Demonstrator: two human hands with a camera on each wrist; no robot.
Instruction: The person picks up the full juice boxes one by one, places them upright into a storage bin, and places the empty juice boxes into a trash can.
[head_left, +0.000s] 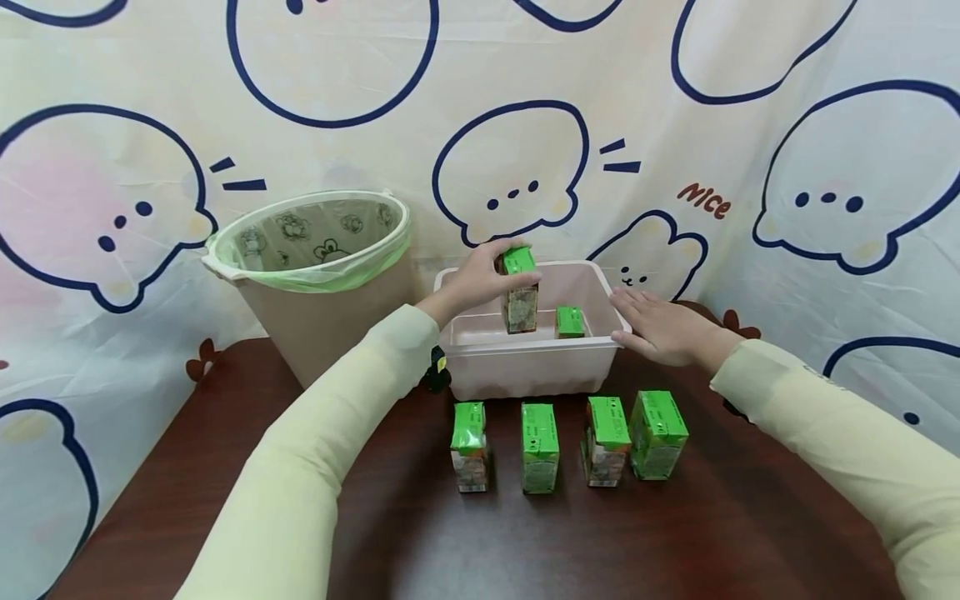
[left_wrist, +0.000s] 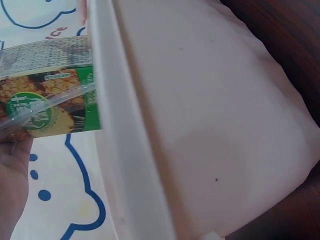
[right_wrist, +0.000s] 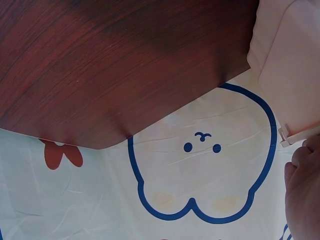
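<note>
My left hand (head_left: 480, 279) grips a green-topped juice carton (head_left: 521, 300) upright, inside or just above the pale pink plastic bin (head_left: 525, 367). In the left wrist view that juice carton (left_wrist: 50, 97) shows pineapple pictures and a wrapped straw on its side; the bin's wall (left_wrist: 215, 115) hides its lower end. A second juice carton (head_left: 570, 322) stands inside the bin at the right. My right hand (head_left: 663, 327) lies with extended fingers against the bin's right rim and holds nothing. In the right wrist view, the right hand (right_wrist: 305, 190) is beside the bin's edge.
Several more green-topped juice cartons (head_left: 540, 450) stand in a row on the dark wooden table (head_left: 570, 550), in front of the bin. A tall beige trash can (head_left: 330, 325) with a green liner stands to the left. Behind hangs a cartoon-printed curtain (head_left: 360, 158).
</note>
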